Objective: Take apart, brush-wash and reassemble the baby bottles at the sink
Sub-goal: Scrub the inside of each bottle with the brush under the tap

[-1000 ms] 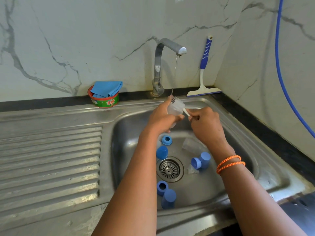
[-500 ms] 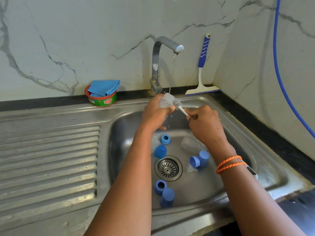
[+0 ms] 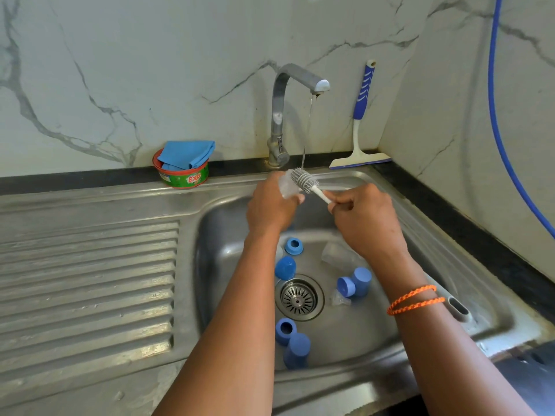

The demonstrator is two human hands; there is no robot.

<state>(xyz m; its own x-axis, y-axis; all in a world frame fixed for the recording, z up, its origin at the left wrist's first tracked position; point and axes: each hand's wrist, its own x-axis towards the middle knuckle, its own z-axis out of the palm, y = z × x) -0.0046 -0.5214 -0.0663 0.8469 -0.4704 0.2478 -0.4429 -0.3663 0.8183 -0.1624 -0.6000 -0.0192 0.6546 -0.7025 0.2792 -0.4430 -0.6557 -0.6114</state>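
My left hand (image 3: pixel 271 210) grips a clear baby bottle (image 3: pixel 286 186) under the thin stream from the tap (image 3: pixel 295 85). My right hand (image 3: pixel 365 217) grips the white handle of a grey bottle brush (image 3: pixel 304 181), whose bristle head is out of the bottle, by its mouth. In the sink basin (image 3: pixel 228 235) lie several blue caps and rings, such as a ring (image 3: pixel 293 246) and a cap (image 3: pixel 362 280). Another clear bottle (image 3: pixel 336 255) lies beside my right wrist, and a clear teat (image 3: pixel 341 300) near the drain (image 3: pixel 298 297).
A green and red soap tub (image 3: pixel 183 175) with a blue cloth (image 3: pixel 187 154) on it stands on the sink's back edge. A blue-handled squeegee (image 3: pixel 360 130) leans in the corner. The ribbed drainboard (image 3: pixel 87 280) lies left. A blue hose (image 3: pixel 498 115) hangs on the right wall.
The brush head has come out of the bottle and now sits outside its mouth under the water. Both hands stay at about the same spot.
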